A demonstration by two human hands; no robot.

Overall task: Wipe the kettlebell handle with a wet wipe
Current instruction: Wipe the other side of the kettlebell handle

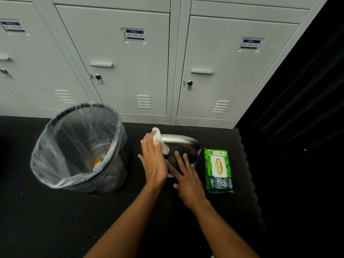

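A black kettlebell (174, 165) with a shiny steel handle (183, 142) stands on the dark floor mat. My left hand (153, 159) presses a crumpled white wet wipe (160, 139) against the left end of the handle. Flat on the kettlebell's black body, just below the handle, lies my right hand (186, 175) with its fingers spread and nothing in it. Most of the kettlebell's body is hidden under both hands.
A green pack of wet wipes (219, 170) lies on the mat right of the kettlebell. To the left stands a black mesh bin (104, 175) lined with a clear bag, some litter inside. Grey lockers (130, 71) close off the back. The mat's edge (245, 161) runs along the right.
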